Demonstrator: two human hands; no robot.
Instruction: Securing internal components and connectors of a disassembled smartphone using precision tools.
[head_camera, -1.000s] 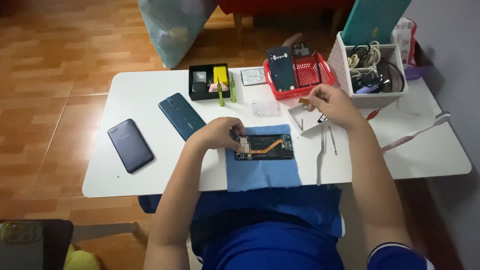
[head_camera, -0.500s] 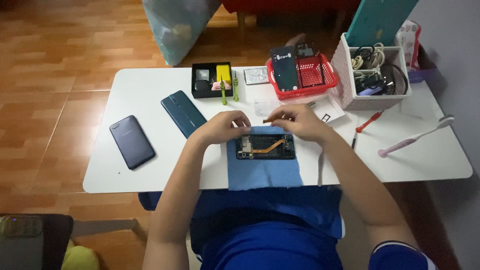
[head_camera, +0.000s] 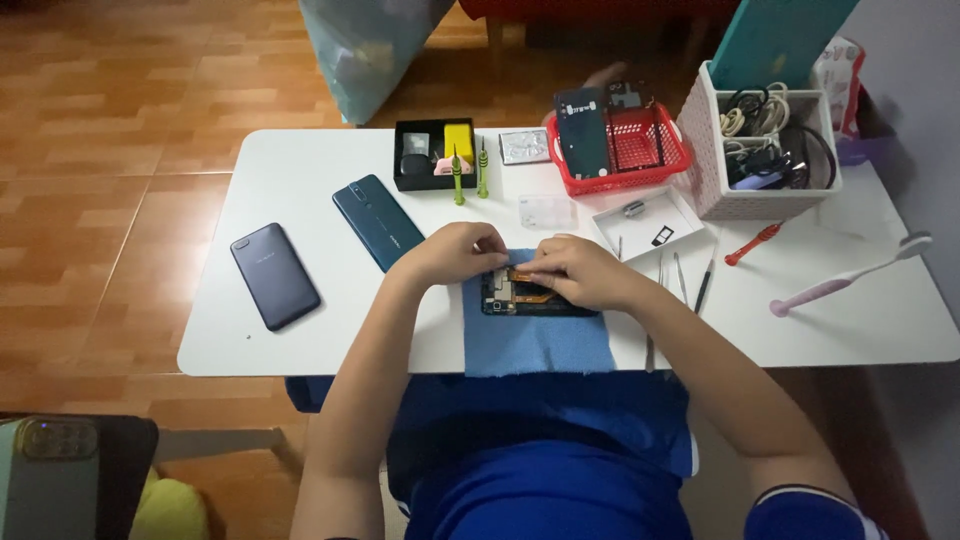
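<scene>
An opened phone (head_camera: 520, 297) with bare circuitry and an orange flex cable lies on a blue cloth (head_camera: 535, 340) at the front of the white table (head_camera: 300, 200). My left hand (head_camera: 455, 250) rests at the phone's upper left corner, its fingers pinched together. Over the phone's top and right side lies my right hand (head_camera: 575, 272), fingers curled down onto the parts. Whether either hand pinches a small piece is hidden by the fingers.
Two closed phones, a dark blue phone (head_camera: 274, 274) and a teal phone (head_camera: 377, 220), lie to the left. At the back stand a black parts box (head_camera: 432, 152), green screwdrivers (head_camera: 458, 178), a red basket (head_camera: 625, 150), a white tray (head_camera: 655, 222) and a cable bin (head_camera: 765, 140). Tweezers (head_camera: 682, 280) and a toothbrush (head_camera: 850, 275) lie right.
My right hand came back from the white tray to the opened phone and now rests over it. My left hand stayed at the phone's upper left.
</scene>
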